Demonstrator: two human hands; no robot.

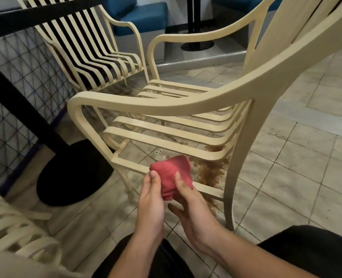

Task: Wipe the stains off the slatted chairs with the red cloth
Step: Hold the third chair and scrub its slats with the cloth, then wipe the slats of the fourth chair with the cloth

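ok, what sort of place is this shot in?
Probably a cafe or canteen seating area: several cream slatted chairs, a black pedestal table base on the tiled floor, and blue cushioned benches behind. Left hand and right hand hold the red cloth.

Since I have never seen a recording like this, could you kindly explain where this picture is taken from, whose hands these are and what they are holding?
There is no machine here. One camera sits on a person's head, looking forward and down, so the two bare arms at the bottom are that person's own. The left hand and the right hand together hold a folded red cloth, with both thumbs pressed on top. Right in front stands a cream slatted chair on a tiled floor. Brown stains show near its lower slats. A second slatted chair stands behind it, and a black table base sits to the left.
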